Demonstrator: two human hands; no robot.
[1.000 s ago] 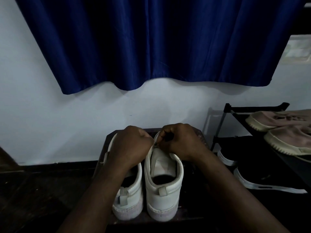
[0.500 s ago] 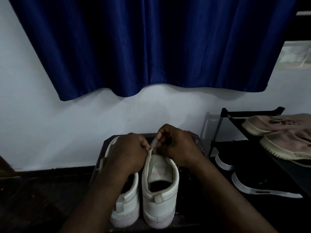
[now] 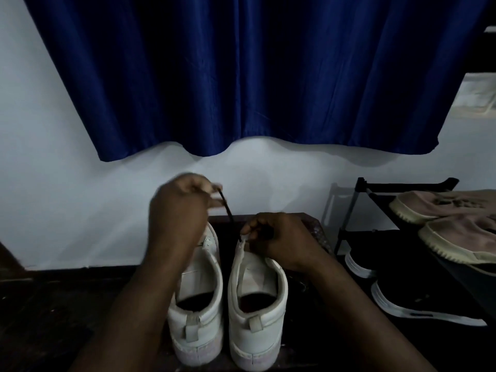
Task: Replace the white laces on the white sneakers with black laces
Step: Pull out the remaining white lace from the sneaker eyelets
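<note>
The black lace (image 3: 228, 210) is a thin dark line just above centre frame. It slants from the upper left down to the front edge of the right sneaker (image 3: 257, 318), where it seems to enter an eyelet; the eyelet itself is hidden. The left hand (image 3: 182, 208), raised and blurred, pinches the lace's upper end between curled fingers. The right hand (image 3: 281, 240) sits lower, its fingers curled round the sneaker's upper edge near the tongue, and steadies it. The left sneaker (image 3: 201, 304) stands just beside the right one, heels toward the camera, and both are in the lower centre on a dark stool (image 3: 312, 226). No white lace is in view, though the hands cover the fronts.

The step looks like drawing the lace through an eyelet. To do it well, pull along the line of the hole, not across it, and keep the right hand braced so the shoe does not tip. Stop with enough length left on the other end.

A shoe rack (image 3: 402, 183) at the right edge holds beige shoes (image 3: 442, 205) and black shoes (image 3: 416, 310). Behind is a white wall (image 3: 80, 210), with a blue curtain (image 3: 241, 76) across the top.
</note>
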